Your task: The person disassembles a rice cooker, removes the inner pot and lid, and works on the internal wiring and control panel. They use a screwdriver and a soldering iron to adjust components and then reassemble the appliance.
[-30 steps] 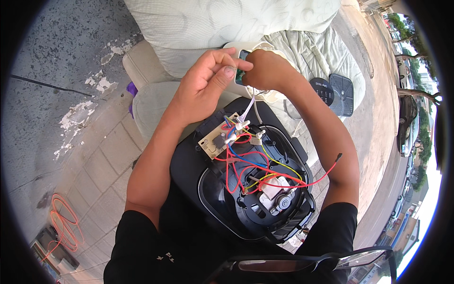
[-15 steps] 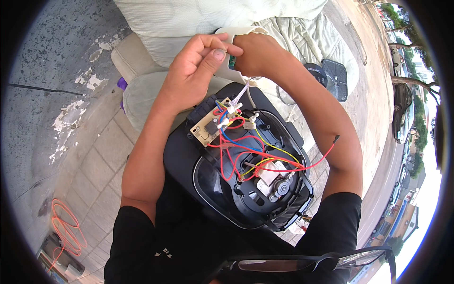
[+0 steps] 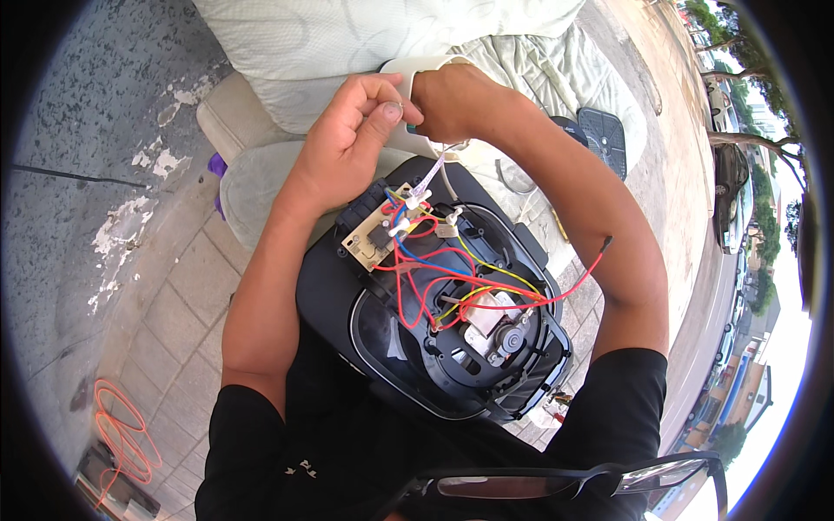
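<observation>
Paved ground is lying beneath an opened black appliance [image 3: 417,347]. Left hand [image 3: 347,148] is pinching a thin white wire [image 3: 427,181] above it; right hand [image 3: 456,100] (grip unclear) is hiding its palm.

A pale green cushion [image 3: 365,35] lies at the top, over a beige seat edge [image 3: 230,113]. Grey paving tiles [image 3: 148,330] cover the ground on the left, with a coil of orange cord [image 3: 122,434] near the lower corner. A black grille [image 3: 608,139] rests on pale cloth [image 3: 539,69] to the right. Parked cars [image 3: 725,200] line the street beyond
</observation>
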### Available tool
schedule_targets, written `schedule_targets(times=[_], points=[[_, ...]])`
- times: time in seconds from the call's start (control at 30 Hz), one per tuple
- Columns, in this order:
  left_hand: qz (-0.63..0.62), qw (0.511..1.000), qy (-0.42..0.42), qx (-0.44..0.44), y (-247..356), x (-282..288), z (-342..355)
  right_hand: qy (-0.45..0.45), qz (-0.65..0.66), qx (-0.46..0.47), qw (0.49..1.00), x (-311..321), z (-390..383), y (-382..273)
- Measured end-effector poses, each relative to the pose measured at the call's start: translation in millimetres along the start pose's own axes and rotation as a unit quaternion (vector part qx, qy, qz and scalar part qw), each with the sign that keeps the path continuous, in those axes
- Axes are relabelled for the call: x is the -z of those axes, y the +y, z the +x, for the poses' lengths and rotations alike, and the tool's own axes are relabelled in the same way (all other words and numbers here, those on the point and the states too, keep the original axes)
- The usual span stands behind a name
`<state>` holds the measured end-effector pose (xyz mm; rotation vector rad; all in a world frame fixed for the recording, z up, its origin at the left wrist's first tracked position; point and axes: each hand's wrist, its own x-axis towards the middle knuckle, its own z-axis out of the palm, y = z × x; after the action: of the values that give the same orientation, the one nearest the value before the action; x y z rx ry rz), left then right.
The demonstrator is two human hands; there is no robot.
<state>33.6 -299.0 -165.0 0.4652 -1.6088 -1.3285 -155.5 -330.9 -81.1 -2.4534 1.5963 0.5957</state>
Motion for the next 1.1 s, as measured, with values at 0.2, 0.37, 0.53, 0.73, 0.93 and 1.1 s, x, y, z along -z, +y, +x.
schedule_targets(times=[0.2, 0.37, 0.53, 0.73, 0.93, 1.1], points=[[0.138, 0.989, -0.019, -0.058, -1, 3, 1, 0.004, -0.007, 0.015, 1.000, -1, -3, 2], [0.170, 0.983, -0.021, -0.072, 0, 4, 1, 0.014, 0.001, 0.025, 1.000, -1, -7, 4], [0.126, 0.990, -0.031, -0.059, -4, 5, -1, 0.055, 0.008, 0.035, 0.998, -15, -9, 13], [0.103, 0.993, -0.034, -0.042, 1, 1, 1, 0.065, 0.025, 0.045, 0.997, -20, -11, 18], [0.157, 0.984, -0.043, -0.074, -2, 5, 0, 0.028, 0.031, 0.068, 0.997, -13, -5, 18], [0.172, 0.980, -0.041, -0.086, 0, 5, 0, 0.027, 0.029, 0.082, 0.996, -13, -4, 18]])
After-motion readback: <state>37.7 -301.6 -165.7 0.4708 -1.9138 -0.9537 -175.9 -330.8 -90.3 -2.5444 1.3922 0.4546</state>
